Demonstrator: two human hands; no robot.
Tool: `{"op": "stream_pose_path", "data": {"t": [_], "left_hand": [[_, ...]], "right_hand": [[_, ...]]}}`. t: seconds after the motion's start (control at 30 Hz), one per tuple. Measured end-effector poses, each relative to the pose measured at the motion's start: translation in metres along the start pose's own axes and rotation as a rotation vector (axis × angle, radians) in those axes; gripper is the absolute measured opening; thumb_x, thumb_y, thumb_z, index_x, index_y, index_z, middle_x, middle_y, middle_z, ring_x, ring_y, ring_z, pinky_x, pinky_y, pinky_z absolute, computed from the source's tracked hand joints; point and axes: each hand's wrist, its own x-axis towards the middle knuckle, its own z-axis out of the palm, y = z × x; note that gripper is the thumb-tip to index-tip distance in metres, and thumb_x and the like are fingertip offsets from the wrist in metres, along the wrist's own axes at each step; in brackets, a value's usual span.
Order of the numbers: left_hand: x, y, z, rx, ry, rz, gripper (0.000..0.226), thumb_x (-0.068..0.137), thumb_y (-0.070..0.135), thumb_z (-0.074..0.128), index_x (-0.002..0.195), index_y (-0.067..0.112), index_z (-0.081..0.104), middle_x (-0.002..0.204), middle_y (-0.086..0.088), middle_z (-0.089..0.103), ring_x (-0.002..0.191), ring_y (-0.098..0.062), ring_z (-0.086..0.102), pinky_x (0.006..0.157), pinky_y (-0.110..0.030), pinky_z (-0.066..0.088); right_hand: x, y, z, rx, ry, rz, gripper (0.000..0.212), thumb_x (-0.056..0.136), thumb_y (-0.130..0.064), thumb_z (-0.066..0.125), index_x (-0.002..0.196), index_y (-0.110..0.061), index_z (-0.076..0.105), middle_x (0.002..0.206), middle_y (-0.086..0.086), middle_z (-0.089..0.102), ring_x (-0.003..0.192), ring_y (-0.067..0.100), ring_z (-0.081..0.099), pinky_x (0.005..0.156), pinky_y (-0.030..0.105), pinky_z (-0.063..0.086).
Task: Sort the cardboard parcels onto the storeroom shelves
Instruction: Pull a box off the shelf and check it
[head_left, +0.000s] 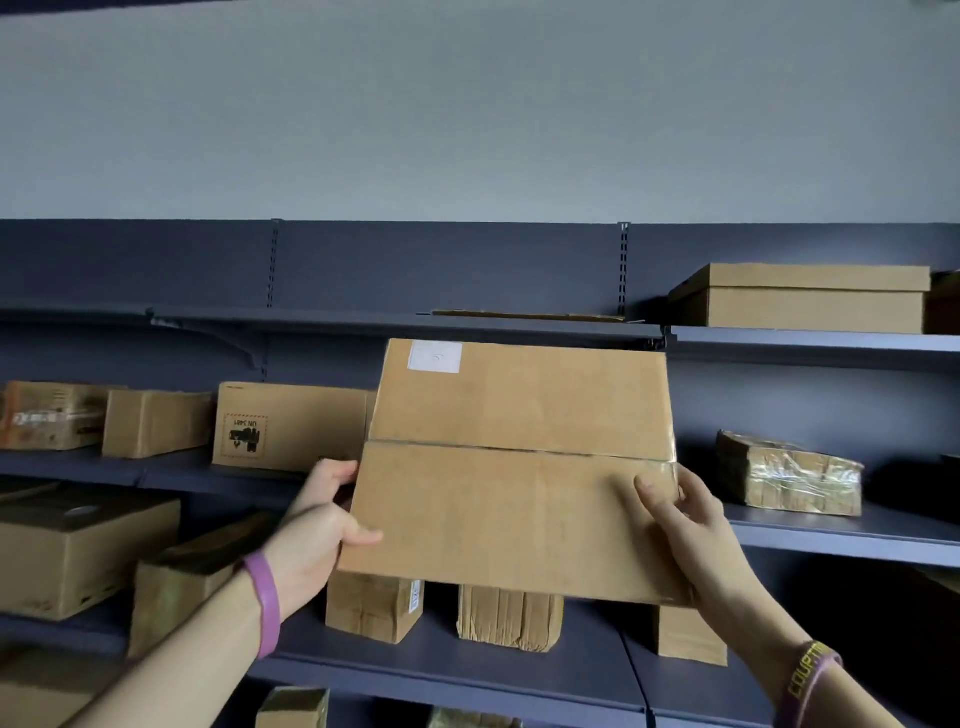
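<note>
Both hands, left hand (317, 525) and right hand (691, 525), have fingers grasping the parcel's (519, 467) short ends, its long axis level, facing the middle shelf (831, 530) gap.

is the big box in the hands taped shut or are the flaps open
Shut. The big box shows both flaps lying flat, meeting at a closed seam, with glossy tape at its right end. Left hand and right hand grip its sides.

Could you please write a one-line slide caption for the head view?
Both hands, left and right, hold a cardboard parcel before blue storeroom shelves.
</note>
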Motion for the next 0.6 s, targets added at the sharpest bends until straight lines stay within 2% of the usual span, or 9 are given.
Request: {"op": "stream_pose_path", "data": {"t": [0.07, 0.17, 0.23, 0.3, 0.33, 0.4, 0.47, 0.53, 0.6], "left_hand": [[-0.003, 0.0, -0.002, 0.023, 0.043, 0.041, 0.079, 0.059, -0.035, 0.051, 0.112, 0.023, 0.047, 0.111, 0.006, 0.053, 0.097, -0.013, 0.052, 0.065, -0.032, 0.045], [-0.004, 0.003, -0.008, 0.057, 0.026, 0.078, 0.097, 0.062, -0.032, 0.057, 0.129, 0.036, 0.041, 0.116, 0.0, 0.052, 0.102, -0.019, 0.055, 0.073, -0.036, 0.049], [-0.007, 0.009, -0.01, 0.054, -0.047, 0.091, 0.087, 0.071, -0.01, 0.071, 0.133, 0.043, 0.042, 0.116, -0.004, 0.057, 0.105, -0.023, 0.06, 0.079, -0.036, 0.049], [-0.011, 0.02, -0.008, 0.027, -0.092, 0.081, 0.056, 0.069, 0.029, 0.081, 0.118, 0.035, 0.055, 0.112, -0.005, 0.067, 0.101, -0.021, 0.067, 0.079, -0.034, 0.051], [-0.011, 0.025, -0.006, 0.02, -0.099, 0.075, 0.057, 0.064, 0.047, 0.08, 0.112, 0.027, 0.056, 0.11, -0.005, 0.07, 0.1, -0.021, 0.068, 0.08, -0.037, 0.052], [-0.01, 0.035, -0.001, 0.025, -0.068, 0.053, 0.078, 0.058, 0.069, 0.07, 0.111, 0.017, 0.049, 0.112, -0.006, 0.068, 0.103, -0.027, 0.065, 0.086, -0.046, 0.052], [-0.007, 0.041, 0.002, 0.07, -0.02, -0.022, 0.095, 0.053, 0.084, 0.055, 0.127, 0.026, 0.043, 0.127, -0.006, 0.059, 0.114, -0.03, 0.058, 0.097, -0.051, 0.044], [-0.007, 0.045, 0.004, 0.124, 0.028, -0.117, 0.114, 0.051, 0.093, 0.041, 0.146, 0.031, 0.028, 0.143, -0.01, 0.047, 0.128, -0.036, 0.045, 0.105, -0.054, 0.034], [-0.007, 0.046, 0.004, 0.083, 0.063, -0.151, 0.103, 0.059, 0.091, 0.04, 0.144, 0.032, 0.035, 0.144, -0.011, 0.046, 0.13, -0.037, 0.043, 0.106, -0.057, 0.032]], "right_hand": [[0.0, 0.0, 0.004, 0.015, 0.041, 0.003, 0.064, 0.068, -0.051, 0.074, 0.121, -0.028, 0.046, 0.112, -0.001, 0.061, 0.1, 0.015, 0.064, 0.08, 0.034, 0.054], [0.0, 0.005, 0.006, 0.01, 0.056, -0.024, 0.062, 0.073, -0.029, 0.08, 0.12, -0.018, 0.04, 0.106, 0.001, 0.058, 0.094, 0.014, 0.061, 0.07, 0.027, 0.049], [0.002, 0.012, 0.003, 0.004, 0.08, -0.051, 0.06, 0.074, -0.019, 0.081, 0.118, -0.018, 0.041, 0.106, 0.003, 0.058, 0.094, 0.015, 0.06, 0.073, 0.029, 0.049], [0.004, 0.019, 0.001, 0.01, 0.091, -0.059, 0.059, 0.075, -0.013, 0.081, 0.118, -0.019, 0.041, 0.109, 0.005, 0.058, 0.094, 0.016, 0.059, 0.075, 0.03, 0.049], [0.004, 0.022, 0.001, 0.009, 0.087, -0.063, 0.059, 0.075, -0.011, 0.08, 0.118, -0.02, 0.041, 0.111, 0.005, 0.058, 0.095, 0.016, 0.059, 0.075, 0.03, 0.048], [0.003, 0.026, 0.001, 0.0, 0.07, -0.093, 0.066, 0.074, -0.005, 0.08, 0.122, -0.025, 0.039, 0.115, -0.002, 0.059, 0.1, 0.013, 0.059, 0.076, 0.026, 0.047], [0.002, 0.03, 0.0, -0.01, 0.015, -0.134, 0.084, 0.074, 0.002, 0.078, 0.135, -0.033, 0.033, 0.12, -0.01, 0.059, 0.106, 0.007, 0.059, 0.081, 0.023, 0.047], [-0.001, 0.03, 0.0, -0.038, -0.06, -0.158, 0.104, 0.074, 0.01, 0.075, 0.148, -0.04, 0.022, 0.128, -0.016, 0.057, 0.116, 0.002, 0.056, 0.094, 0.024, 0.044], [-0.004, 0.03, 0.001, -0.104, -0.093, -0.191, 0.103, 0.073, 0.013, 0.074, 0.145, -0.044, 0.027, 0.131, -0.022, 0.053, 0.118, -0.004, 0.052, 0.096, 0.018, 0.041]]}}
